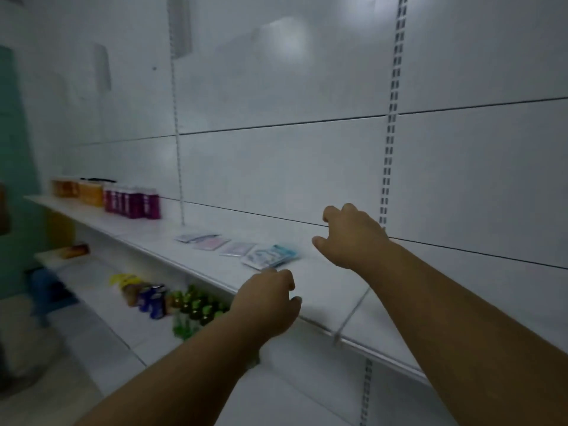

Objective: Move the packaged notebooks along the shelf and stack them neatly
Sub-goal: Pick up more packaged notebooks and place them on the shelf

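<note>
1. Your left hand (pixel 266 298) is nearest the camera, at the front edge of the shelf (pixel 332 290), just in front of the notebooks (pixel 270 256). Its fingers are curled loosely and hold nothing.
2. Your right hand (pixel 353 236) hangs over the shelf, just right of the notebooks. Its fingers are bent, thumb pointing left, with nothing in it.
3. You have the blue-and-white notebooks lying flat on the shelf between your two hands. Whether either hand touches them you cannot tell; the picture is blurred.
4. Left of them, more flat packets (pixel 212 241) lie in a row along the shelf, some pink.
5. At the shelf's far left end stand purple boxes (pixel 132 202) and orange boxes (pixel 78 190), upright against the wall.
6. Below the shelf, a lower one carries green bottles (pixel 196 309) and blue cans (pixel 153 299).
</note>
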A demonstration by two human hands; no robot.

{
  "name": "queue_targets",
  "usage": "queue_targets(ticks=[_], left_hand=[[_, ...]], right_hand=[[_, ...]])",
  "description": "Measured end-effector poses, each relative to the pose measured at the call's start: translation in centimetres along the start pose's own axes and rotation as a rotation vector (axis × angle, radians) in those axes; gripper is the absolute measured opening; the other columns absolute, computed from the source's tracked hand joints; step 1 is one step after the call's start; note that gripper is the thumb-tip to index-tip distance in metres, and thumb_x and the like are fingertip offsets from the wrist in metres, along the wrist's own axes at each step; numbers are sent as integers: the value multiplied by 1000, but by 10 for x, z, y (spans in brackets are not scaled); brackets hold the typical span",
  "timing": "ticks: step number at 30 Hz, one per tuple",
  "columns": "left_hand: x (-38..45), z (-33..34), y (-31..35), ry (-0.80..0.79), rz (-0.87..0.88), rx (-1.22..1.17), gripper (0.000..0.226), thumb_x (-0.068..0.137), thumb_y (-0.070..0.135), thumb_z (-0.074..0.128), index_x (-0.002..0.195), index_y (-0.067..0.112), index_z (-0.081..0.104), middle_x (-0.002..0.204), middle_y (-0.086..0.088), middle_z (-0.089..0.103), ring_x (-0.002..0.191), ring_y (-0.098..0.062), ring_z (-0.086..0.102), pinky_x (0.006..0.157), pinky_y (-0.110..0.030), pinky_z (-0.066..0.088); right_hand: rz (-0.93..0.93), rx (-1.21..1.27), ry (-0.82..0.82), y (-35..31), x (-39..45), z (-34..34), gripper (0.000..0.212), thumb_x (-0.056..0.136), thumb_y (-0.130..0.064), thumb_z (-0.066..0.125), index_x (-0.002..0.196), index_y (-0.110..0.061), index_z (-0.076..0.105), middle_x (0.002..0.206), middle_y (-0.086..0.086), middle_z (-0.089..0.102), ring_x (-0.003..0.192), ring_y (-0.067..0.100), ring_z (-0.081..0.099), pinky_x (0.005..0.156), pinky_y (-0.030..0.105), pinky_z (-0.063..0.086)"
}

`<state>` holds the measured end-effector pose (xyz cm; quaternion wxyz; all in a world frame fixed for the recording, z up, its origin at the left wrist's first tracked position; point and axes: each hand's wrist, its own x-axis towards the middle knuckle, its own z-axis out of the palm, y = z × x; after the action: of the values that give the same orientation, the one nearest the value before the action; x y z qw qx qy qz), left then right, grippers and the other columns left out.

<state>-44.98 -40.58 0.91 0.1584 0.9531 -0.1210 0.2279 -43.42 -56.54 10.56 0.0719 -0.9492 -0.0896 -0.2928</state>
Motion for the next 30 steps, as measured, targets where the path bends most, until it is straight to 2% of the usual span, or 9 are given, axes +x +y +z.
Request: queue_targets(ticks=[5,8,11,15,20,23,26,30], left_hand=[[8,-29,-124,-3,-159,36,34,86,45,56,115,28,59,107,4,57,91,-14,56,76,-31,52],[30,-29,-172,17,-183,47,32,87,45,55,113,27,59,105,3,58,88,-14,55,74,-30,50],[64,-18,-207,36,-166,55,34,88,46,55,115,26,59,108,2,60,93,-15,56,78,-31,49],[120,0,-235,52,-131,47,35,88,47,55,115,26,60,110,3,64,94,-15,58,76,-27,44],[177,30,-261,3,-64,-1,33,88,47,55,113,25,60,111,1,65,97,-18,59,84,-33,51],[210,54,-276,-38,-27,-6,33,89,48,53,109,23,60,109,-2,65,95,-21,59,79,-32,49],[242,73,-286,-50,-35,91,46,88,57,46,107,18,62,108,-6,67,96,-25,62,77,-33,46],[269,92,-292,-217,1,172,69,76,75,41,110,19,63,109,-4,69,100,-26,63,71,-34,38]], right_hand=[[-67,58,-67,-92,62,67,47,85,-49,53,121,-18,49,118,11,50,103,31,53,78,37,42],[-90,80,-118,-124,94,108,47,85,-48,53,121,-18,50,121,11,49,106,31,53,82,39,44],[-87,91,-139,-139,128,144,48,84,-46,54,123,-18,50,123,11,49,107,31,53,85,40,46],[-55,92,-168,-142,178,178,53,83,-49,55,126,-19,49,125,10,50,107,30,55,85,40,48],[18,42,-194,-133,218,205,53,82,-51,55,124,-18,51,122,11,51,102,30,56,81,40,49],[92,-3,-202,-126,228,220,54,81,-52,56,123,-19,51,122,11,51,102,30,56,81,39,48],[188,-58,-189,-122,228,230,54,81,-53,56,123,-19,51,123,11,51,105,31,55,83,39,47],[347,-121,-194,-125,218,234,54,81,-52,56,123,-19,52,125,11,50,107,31,55,86,41,48]])
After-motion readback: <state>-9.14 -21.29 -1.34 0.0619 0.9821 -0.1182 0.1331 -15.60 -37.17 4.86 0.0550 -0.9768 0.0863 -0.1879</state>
